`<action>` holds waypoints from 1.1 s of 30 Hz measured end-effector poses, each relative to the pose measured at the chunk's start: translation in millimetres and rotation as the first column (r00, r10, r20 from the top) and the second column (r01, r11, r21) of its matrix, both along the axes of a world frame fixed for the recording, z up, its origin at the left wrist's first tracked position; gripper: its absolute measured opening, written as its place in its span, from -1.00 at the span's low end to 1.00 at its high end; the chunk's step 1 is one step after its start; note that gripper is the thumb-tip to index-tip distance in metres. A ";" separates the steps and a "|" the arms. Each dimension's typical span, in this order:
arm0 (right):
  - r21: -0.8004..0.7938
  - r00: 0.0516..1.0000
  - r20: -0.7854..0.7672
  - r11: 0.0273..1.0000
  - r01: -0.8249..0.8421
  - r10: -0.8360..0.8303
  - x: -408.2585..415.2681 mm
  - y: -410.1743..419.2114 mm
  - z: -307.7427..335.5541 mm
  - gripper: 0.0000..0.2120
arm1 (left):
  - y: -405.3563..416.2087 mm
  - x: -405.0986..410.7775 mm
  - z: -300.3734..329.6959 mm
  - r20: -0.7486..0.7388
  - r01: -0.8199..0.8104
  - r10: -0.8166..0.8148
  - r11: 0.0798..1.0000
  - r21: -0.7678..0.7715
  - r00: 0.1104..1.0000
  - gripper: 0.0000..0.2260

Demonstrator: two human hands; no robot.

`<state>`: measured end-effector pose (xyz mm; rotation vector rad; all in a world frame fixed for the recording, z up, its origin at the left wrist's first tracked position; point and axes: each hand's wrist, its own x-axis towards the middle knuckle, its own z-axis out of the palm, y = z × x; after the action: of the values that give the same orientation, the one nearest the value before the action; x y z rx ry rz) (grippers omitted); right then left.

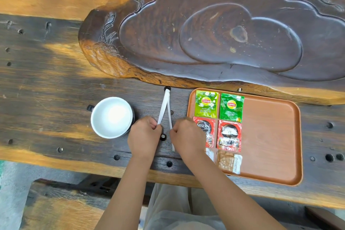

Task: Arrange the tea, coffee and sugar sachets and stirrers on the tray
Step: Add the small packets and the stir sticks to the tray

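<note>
— What have you got hold of?

— My left hand (143, 136) pinches one long white paper-wrapped stirrer (164, 108), my right hand (186, 136) the other (169, 117); their far tips meet on the dark wooden table (56, 84), left of the brown tray (270, 136)

— And now?

— I'd lift both, then lay them parallel on the bare half, beside the green tea sachets (206, 104) and red coffee sachets (229, 135), without nudging those
</note>
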<state>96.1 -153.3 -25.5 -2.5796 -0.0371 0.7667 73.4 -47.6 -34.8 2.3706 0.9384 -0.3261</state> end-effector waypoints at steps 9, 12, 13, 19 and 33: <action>0.205 0.986 -0.103 0.967 0.153 -0.134 -5.9 -39.2 4.1 -0.76 | -10.9 -2.0 13.3 0.050 -0.116 0.134 0.955 -0.274 0.990 -0.95; 0.255 0.963 -0.128 0.931 0.262 -0.236 -0.7 -70.7 16.6 -0.74 | -26.6 1.4 27.0 0.072 -0.136 0.178 0.908 -0.397 0.981 -0.96; 0.264 0.955 -0.126 0.919 0.291 -0.267 1.2 -84.0 22.1 -0.76 | -35.6 4.0 31.6 0.079 -0.131 0.186 0.884 -0.449 0.979 -0.97; 0.243 0.895 -0.052 0.864 0.441 -0.442 6.7 -174.2 39.8 -0.75 | -116.2 21.1 42.5 0.085 0.018 0.044 0.786 -0.618 0.995 -0.94; -0.010 0.875 -0.109 0.881 0.473 -0.471 -7.6 -266.0 -5.2 -0.74 | -231.9 29.6 4.5 0.041 0.319 -0.335 0.845 -0.430 0.941 -0.91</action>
<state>88.5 -419.3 -30.7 -2.3744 0.5984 0.7056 103.1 -279.5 -30.3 2.1000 0.4074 -0.6403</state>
